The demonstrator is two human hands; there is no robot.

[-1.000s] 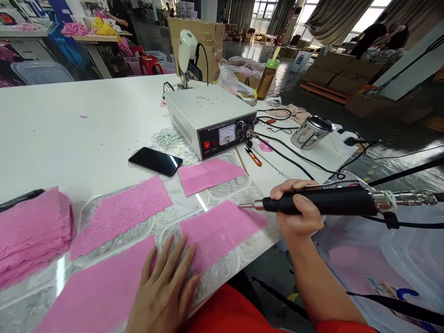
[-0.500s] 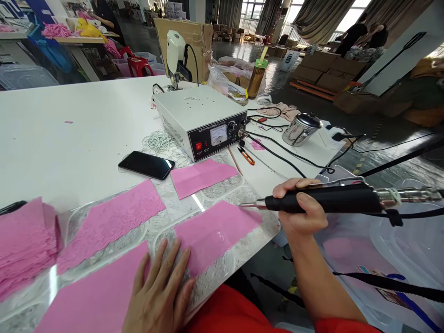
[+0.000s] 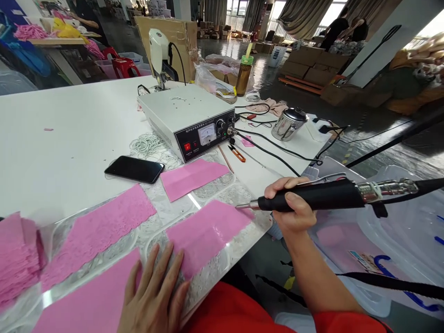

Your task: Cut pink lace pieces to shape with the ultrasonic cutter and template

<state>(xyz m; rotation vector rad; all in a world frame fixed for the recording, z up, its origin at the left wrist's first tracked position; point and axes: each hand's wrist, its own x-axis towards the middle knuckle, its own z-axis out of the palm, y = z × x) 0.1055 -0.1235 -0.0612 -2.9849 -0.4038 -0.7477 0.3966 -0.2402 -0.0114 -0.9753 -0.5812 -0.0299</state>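
Note:
My right hand (image 3: 294,206) is wrapped round a black handheld tool (image 3: 322,195) with a metal tip. That tip meets the right part of a pink fabric piece (image 3: 208,231) lying on the patterned mat (image 3: 173,215). With fingers spread, my left hand (image 3: 154,282) lies flat, its fingertips at the left edge of the same piece. Under and beside its thumb side and little finger is a larger pink piece (image 3: 90,296). A lace-like pink piece (image 3: 104,231) and a smaller plain one (image 3: 194,175) lie further back.
A stack of pink pieces (image 3: 19,259) is at the left. Behind the mat are a phone (image 3: 134,169), a control box (image 3: 187,115), orange snips (image 3: 237,153), cables and a metal cup (image 3: 289,124). Clear plastic bins (image 3: 398,222) stand below the table's right edge.
The whole view has shifted, so the table things appear further left. The tool tip has moved slightly along the pink piece, away from its right end. My left hand stays flat.

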